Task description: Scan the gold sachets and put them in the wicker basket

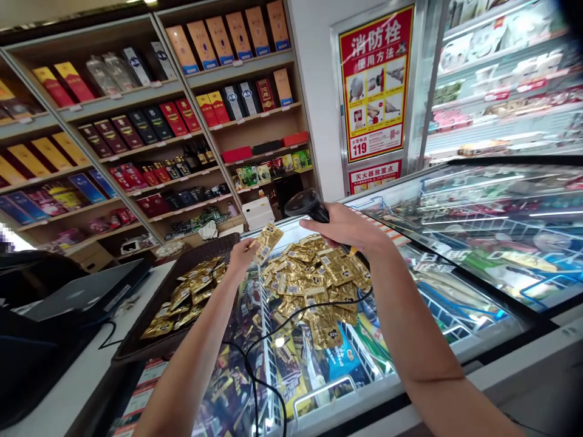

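Pinched in my left hand (243,254) is a small gold foil packet (268,243), held up over the glass top between the basket and the pile. My right hand (345,226) is wrapped round the handle of a black barcode scanner (306,205), whose head points left toward that packet. Below both hands, a loose pile of gold packets (314,276) lies on the freezer's glass lid (382,379). More gold packets (194,291) fill part of a dark brown woven basket (146,352) left of my left hand. The scanner's black cable (300,308) crosses the pile.
A counter (98,364) with a dark device (91,291) stands at the left. Shelves of boxed goods (150,124) line the back wall beside a red fire-hydrant sign (377,85). A second freezer (514,224) and a lit display fridge (501,79) are on the right.
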{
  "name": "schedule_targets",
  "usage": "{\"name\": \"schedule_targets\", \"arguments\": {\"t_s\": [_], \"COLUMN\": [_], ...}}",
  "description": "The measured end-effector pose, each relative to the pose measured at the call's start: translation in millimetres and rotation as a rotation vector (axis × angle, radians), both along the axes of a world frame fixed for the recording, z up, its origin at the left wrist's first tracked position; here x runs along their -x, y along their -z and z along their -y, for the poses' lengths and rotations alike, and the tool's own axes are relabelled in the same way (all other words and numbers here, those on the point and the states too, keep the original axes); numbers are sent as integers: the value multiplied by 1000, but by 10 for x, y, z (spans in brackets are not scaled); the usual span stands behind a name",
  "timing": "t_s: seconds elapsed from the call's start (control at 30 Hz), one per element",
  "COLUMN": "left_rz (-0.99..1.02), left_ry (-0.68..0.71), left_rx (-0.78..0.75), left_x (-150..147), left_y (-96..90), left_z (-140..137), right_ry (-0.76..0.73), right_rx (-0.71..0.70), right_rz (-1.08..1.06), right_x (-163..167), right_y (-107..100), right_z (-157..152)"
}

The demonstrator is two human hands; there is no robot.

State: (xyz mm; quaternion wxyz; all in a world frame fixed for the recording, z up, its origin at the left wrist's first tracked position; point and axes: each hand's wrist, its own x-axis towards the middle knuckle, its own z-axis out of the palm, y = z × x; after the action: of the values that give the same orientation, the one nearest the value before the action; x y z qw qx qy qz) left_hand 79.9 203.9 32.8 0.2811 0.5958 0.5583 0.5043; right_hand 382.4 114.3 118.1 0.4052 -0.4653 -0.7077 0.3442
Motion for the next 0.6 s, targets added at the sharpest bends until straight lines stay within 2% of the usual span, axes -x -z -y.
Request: {"name": "schedule_targets", "arguments": {"t_s": [0.17, 0.37, 0.6], "left_rz": [158, 296, 344], "left_ry": [-38, -95, -102], "left_rx": [14, -49, -60], "left_x": [402, 659, 776], "left_y": [-107, -182, -234], "left_z": [345, 651, 762], "right_ry": [-187, -160, -239], "right_rx": [32, 35, 12], "right_rz": [-108, -92, 52], "right_x": [203, 456, 658], "right_y": [-4, 64, 119], "right_z": [103, 205, 309]}}
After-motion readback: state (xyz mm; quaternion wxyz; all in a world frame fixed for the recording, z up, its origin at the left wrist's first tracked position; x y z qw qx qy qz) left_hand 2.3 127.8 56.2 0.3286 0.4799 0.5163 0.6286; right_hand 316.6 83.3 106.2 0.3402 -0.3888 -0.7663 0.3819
